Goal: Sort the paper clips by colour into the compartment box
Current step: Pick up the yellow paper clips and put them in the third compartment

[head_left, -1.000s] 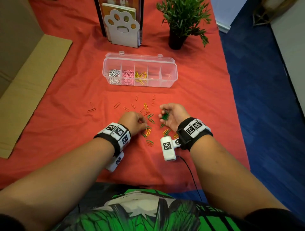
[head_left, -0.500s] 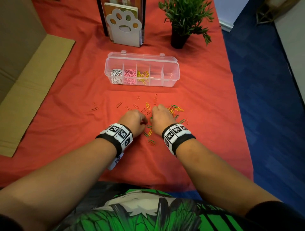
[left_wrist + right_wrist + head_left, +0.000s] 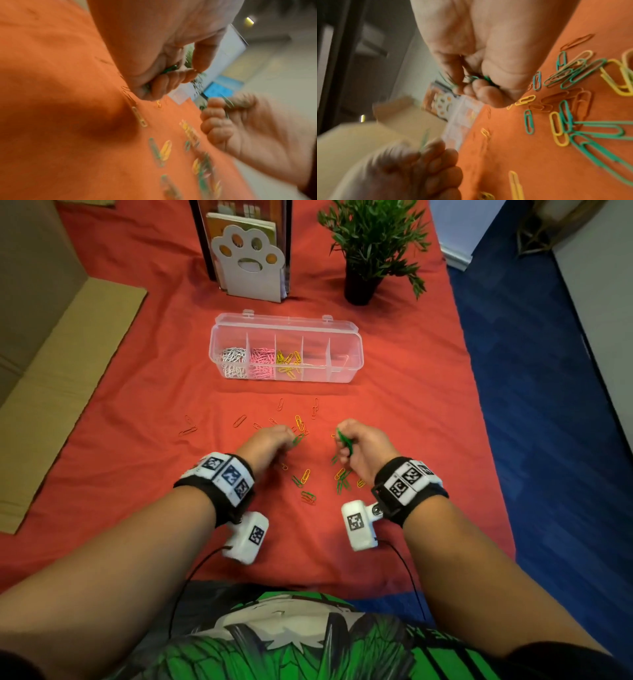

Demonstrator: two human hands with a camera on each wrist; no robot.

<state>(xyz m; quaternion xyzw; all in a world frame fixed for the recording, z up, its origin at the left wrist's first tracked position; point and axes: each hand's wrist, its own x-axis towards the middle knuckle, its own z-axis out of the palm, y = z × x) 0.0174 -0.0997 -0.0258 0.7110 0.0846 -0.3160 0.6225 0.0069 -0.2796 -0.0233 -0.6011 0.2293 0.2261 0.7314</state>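
Note:
A clear compartment box (image 3: 352,371) stands open on the red cloth, with white, pink and yellow clips in its three left compartments. Loose green, yellow and red paper clips (image 3: 305,478) lie scattered between my hands and the box. My left hand (image 3: 291,436) hovers just above the pile and pinches a green clip (image 3: 298,438), with more green showing in its curled fingers (image 3: 173,79). My right hand (image 3: 342,440), turned on its side, grips a small bunch of green clips (image 3: 476,78) in curled fingers.
A paw-shaped white holder (image 3: 250,268) and a potted plant (image 3: 373,244) stand behind the box. Flat cardboard (image 3: 51,378) lies at the left. The table's right edge drops to blue floor (image 3: 548,405). A few red clips (image 3: 187,429) lie apart at the left.
Half a second ago both hands were close together, palms down over the pile. My right hand has moved right and turned with green clips in it; my left has lifted a green clip.

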